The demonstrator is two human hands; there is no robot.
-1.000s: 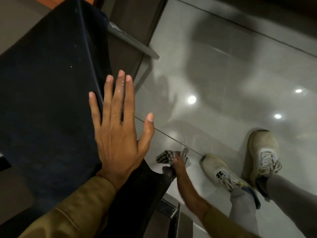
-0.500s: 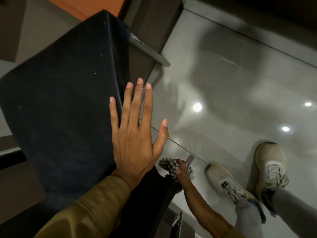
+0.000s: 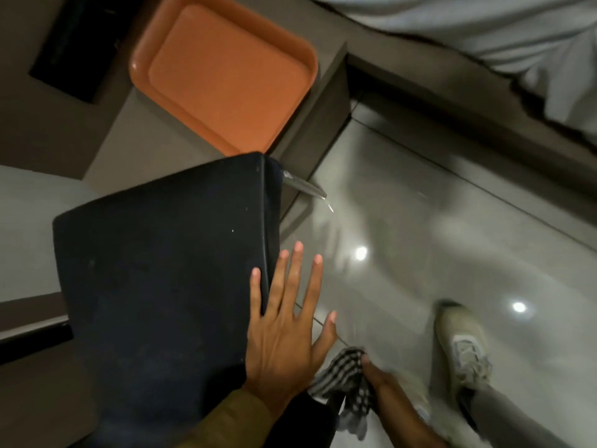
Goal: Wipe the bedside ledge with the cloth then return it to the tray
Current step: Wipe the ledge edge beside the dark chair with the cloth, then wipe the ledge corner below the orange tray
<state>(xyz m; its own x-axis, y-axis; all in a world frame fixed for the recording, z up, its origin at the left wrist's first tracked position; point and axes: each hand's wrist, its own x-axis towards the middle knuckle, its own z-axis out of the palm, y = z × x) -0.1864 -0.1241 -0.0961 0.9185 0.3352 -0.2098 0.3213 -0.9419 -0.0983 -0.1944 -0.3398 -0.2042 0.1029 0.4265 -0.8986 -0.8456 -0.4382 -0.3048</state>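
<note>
My left hand (image 3: 284, 331) is flat with fingers spread, pressed against the right edge of a black chair seat (image 3: 161, 270). Low down, beside that chair's front corner, my right hand (image 3: 381, 383) grips a black-and-white checked cloth (image 3: 342, 379) that hangs bunched from the fist. An orange tray (image 3: 226, 76) lies on the brown bedside ledge (image 3: 113, 150) at the top, with nothing in it. The tray is well above and left of the cloth.
A dark box (image 3: 71, 53) lies on the ledge left of the tray. White bedding (image 3: 500, 33) hangs at the top right. My shoe (image 3: 465, 347) stands on the glossy grey tiled floor (image 3: 420, 237). A metal chair leg (image 3: 303, 185) sticks out near the ledge.
The view has tilted up, bringing the tray, ledge and bed into sight. My right hand with the cloth has risen slightly beside the chair. My left hand stays on the seat edge.
</note>
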